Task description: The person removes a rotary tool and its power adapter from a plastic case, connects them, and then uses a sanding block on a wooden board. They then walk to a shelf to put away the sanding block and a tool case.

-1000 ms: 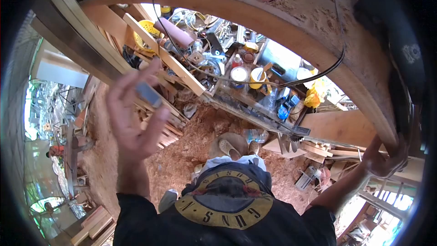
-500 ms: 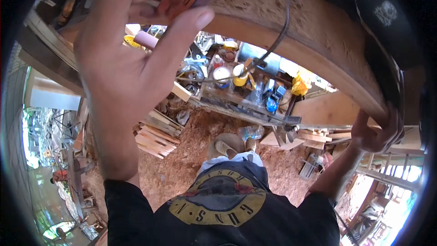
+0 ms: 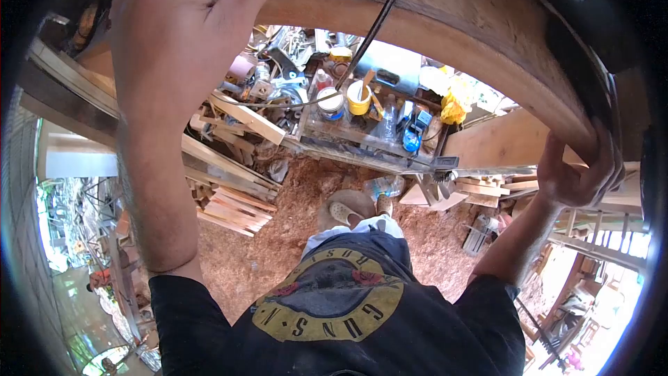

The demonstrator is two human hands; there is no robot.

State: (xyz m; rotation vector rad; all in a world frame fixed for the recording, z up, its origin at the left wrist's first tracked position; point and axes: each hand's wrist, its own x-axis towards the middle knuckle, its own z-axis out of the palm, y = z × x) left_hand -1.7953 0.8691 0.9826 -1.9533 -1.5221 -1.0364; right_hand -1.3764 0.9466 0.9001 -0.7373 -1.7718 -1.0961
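Observation:
A thick wooden board [image 3: 445, 38], bowed by the wide lens and strewn with sawdust, spans the top of the head view. My right hand [image 3: 574, 177] grips its edge at the right, fingers wrapped around it. At the upper left, my left hand [image 3: 174, 35] is raised against the board, thumb over its near edge. The fingers curl near the top of the frame. The reddish-brown folded sandpaper they held a moment ago is hidden or cut off by the frame now. A dark cord [image 3: 379, 17] crosses the board and hangs down in front of it.
Below and beyond stands a cluttered low bench [image 3: 348, 150] with a yellow tub [image 3: 358, 97], a white tub [image 3: 330, 103] and a blue tool [image 3: 414, 132]. Stacked wood strips [image 3: 236, 209] lie at left on sawdust-covered ground [image 3: 299, 195]. A yellow bag [image 3: 457, 99] sits further right.
My left hand has moved up toward the top edge, taking the sandpaper out of sight. The cord has shifted left. My right hand keeps its grip on the board.

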